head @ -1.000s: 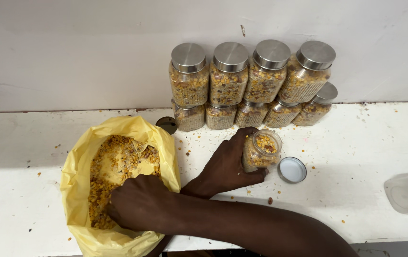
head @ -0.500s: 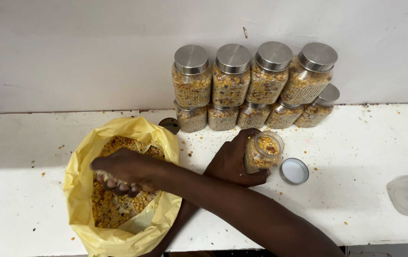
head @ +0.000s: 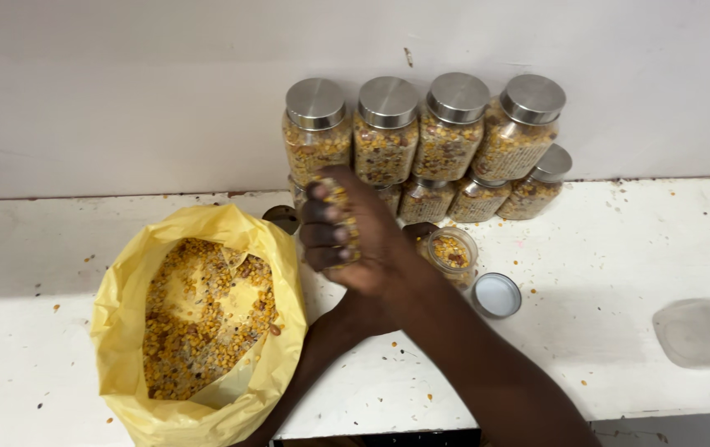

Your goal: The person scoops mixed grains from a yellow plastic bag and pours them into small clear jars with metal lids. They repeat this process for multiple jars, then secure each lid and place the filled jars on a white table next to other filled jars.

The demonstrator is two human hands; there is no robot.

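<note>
Handful of snack mix above the open jar

At frame centre, the right hand [head: 355,236] is cupped around yellow mix; the left hand, mostly hidden, steadies the open jar [head: 452,255]. Pieces may spill past its narrow mouth.

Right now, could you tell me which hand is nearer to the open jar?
Left. The left hand has its grip on the open jar, mostly hidden beneath the right arm. The right hand is raised just left of it, closed on a handful of snack mix.
</note>
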